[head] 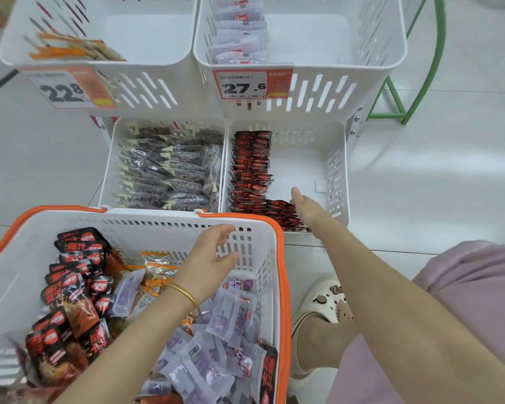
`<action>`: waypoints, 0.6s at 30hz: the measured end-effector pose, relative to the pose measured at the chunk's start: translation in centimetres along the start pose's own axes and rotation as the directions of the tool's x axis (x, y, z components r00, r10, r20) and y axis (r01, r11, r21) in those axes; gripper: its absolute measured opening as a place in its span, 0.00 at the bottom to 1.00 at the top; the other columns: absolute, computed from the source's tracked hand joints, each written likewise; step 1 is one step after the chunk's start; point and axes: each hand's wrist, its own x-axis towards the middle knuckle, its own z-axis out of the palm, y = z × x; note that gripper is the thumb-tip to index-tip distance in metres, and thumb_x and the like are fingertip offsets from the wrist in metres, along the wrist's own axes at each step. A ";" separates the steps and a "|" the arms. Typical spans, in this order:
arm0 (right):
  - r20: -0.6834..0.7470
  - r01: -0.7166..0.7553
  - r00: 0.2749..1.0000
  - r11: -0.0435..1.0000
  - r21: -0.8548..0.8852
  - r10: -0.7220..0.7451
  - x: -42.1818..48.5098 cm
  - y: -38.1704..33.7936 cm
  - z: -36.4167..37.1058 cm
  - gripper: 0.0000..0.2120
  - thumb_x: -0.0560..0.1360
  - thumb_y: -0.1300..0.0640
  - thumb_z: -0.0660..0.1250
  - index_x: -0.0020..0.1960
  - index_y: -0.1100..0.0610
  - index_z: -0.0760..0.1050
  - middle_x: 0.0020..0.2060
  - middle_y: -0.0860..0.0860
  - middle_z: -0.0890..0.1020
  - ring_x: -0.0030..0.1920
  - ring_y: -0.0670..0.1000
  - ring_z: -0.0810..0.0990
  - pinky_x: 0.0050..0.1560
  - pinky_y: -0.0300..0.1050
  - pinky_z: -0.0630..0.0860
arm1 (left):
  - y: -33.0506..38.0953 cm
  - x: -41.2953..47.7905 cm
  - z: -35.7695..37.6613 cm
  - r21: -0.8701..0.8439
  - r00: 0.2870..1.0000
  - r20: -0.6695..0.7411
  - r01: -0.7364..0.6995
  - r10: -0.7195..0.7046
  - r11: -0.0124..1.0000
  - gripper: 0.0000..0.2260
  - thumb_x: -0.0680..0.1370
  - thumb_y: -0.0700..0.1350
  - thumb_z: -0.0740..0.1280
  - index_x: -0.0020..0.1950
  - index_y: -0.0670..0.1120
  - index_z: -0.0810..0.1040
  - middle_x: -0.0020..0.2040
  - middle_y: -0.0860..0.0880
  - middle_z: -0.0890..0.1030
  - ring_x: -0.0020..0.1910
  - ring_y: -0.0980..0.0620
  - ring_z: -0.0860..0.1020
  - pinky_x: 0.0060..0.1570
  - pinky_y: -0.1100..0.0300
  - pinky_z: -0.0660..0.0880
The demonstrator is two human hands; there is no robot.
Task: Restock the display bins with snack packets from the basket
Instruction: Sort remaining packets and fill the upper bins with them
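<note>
White tiled floor, white bins, orange-rimmed basket

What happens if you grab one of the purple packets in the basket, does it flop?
Probably a bit. The purple packets look like thin, crinkly film, so one would likely bend. Each looks small and likely light. The film looks glossy, so it may slip, and neighbours lying loosely overlapped could shift.

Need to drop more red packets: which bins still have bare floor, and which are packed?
Lower right bin: bare floor right of the red packets, by the right hand. Upper right bin: bare beside the purple packets. Upper left bin: mostly bare beyond the orange packets. Lower left bin is packed.
</note>
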 end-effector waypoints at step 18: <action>0.369 0.721 0.688 0.527 -0.451 -0.625 -14.5 -3.5 4.1 0.09 0.77 0.58 0.64 0.56 0.56 0.79 0.53 0.51 0.80 0.51 0.49 0.76 0.52 0.40 0.70 | -4.0 -6.4 -7.1 0.153 0.991 -0.012 0.133 -0.133 0.979 0.17 0.78 0.39 0.64 0.67 0.43 0.70 0.65 0.47 0.72 0.65 0.50 0.71 0.62 0.61 0.66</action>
